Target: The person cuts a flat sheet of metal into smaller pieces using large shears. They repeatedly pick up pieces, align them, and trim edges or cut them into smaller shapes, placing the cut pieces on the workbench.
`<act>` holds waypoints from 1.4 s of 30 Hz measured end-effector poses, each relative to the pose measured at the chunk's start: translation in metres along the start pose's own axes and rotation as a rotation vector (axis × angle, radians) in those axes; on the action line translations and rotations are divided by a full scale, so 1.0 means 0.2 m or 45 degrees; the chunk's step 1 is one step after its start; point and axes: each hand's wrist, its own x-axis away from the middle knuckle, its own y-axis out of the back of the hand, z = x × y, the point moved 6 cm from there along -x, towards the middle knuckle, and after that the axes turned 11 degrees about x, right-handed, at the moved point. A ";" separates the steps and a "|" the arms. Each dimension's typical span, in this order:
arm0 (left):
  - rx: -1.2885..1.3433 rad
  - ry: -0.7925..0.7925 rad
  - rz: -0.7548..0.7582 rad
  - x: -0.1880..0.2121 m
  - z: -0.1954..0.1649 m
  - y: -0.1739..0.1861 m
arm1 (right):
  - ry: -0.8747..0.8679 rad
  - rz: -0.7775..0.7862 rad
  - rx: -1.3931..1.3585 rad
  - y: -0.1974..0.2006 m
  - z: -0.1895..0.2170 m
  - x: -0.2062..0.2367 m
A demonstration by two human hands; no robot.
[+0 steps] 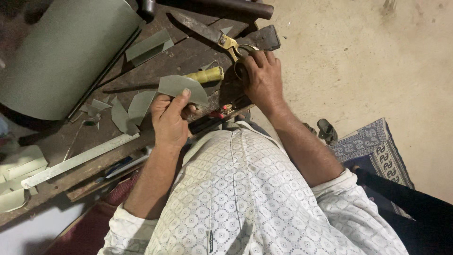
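My left hand (169, 119) holds a curved grey-green cut piece of sheet material (181, 87) pinched between thumb and fingers, above the dark wooden workbench (188, 52). My right hand (262, 78) rests on the ring handles of large scissors (207, 32) with brass-coloured handles and dark blades, which lie on the bench pointing to the far left. A yellow-handled tool (205, 75) lies between the two hands.
A big sheet of grey-green material (66, 52) lies curled at the left. Several offcuts (132, 108) lie on the bench, with a metal ruler (75, 160) near its front edge. A patterned blue mat (373, 151) lies on the concrete floor at right.
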 end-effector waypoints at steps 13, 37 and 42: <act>0.116 0.135 0.091 -0.02 0.07 0.02 | -0.231 0.451 0.201 -0.20 -0.12 0.28; -0.103 -0.059 0.212 0.01 -0.03 -0.15 | -0.257 0.703 -1.453 -0.38 -0.02 0.76; -0.195 -0.140 0.276 0.03 -0.06 -0.18 | -0.234 0.649 -1.439 -0.40 -0.03 0.77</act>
